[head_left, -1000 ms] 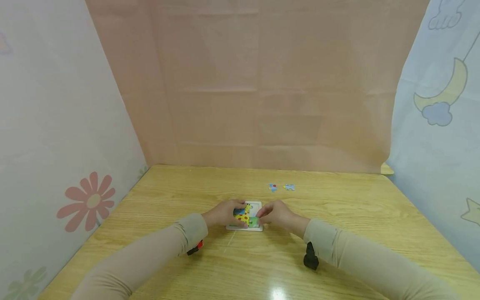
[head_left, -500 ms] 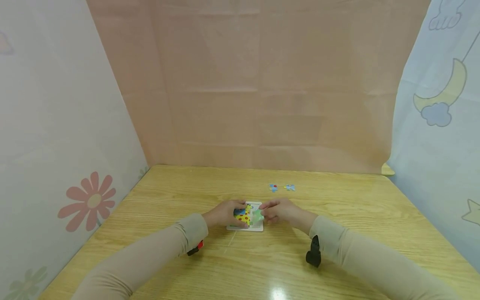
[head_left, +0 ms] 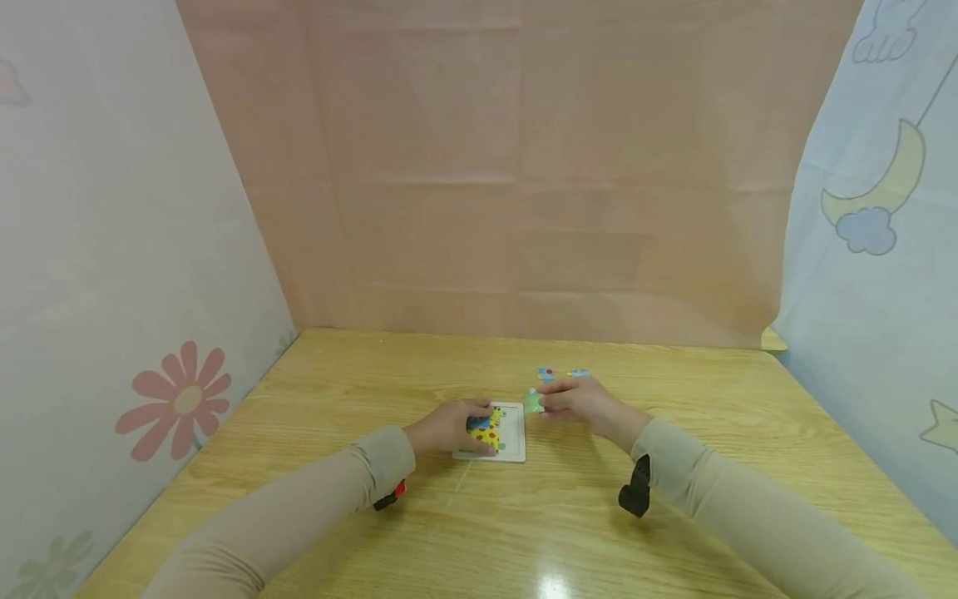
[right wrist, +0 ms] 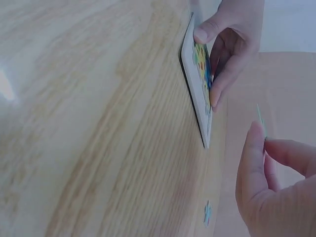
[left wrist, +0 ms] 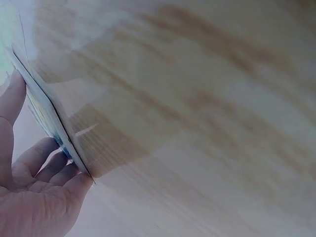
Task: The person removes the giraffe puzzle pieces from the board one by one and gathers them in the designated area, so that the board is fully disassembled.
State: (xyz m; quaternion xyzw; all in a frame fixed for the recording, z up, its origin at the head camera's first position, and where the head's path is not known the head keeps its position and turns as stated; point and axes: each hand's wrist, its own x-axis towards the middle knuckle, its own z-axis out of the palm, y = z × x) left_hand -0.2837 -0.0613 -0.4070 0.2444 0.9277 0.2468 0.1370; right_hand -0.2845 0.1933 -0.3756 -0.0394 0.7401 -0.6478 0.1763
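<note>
A small white puzzle board [head_left: 512, 434] lies on the wooden table, with yellow, red-spotted giraffe pieces [head_left: 488, 438] in its left part. My left hand [head_left: 447, 426] holds the board at its left side, thumb toward the front and fingers toward the back. It covers part of the picture. My right hand [head_left: 587, 403] pinches a green puzzle piece [head_left: 533, 401] between thumb and fingertips, raised behind and right of the board. Edge-on in the right wrist view, the green piece [right wrist: 261, 118] looks thin. The board's right part shows bare white.
Two loose blue puzzle pieces, one with a red spot [head_left: 545, 373] and one with some yellow [head_left: 576, 373], lie behind my right hand. An orange-brown sheet [head_left: 516, 183] hangs at the table's back edge. Printed cloths [head_left: 135, 249] stand at both sides.
My right hand has lifted the green puzzle piece off the board's right part and carried it back and to the right. The left hand has stayed on the board.
</note>
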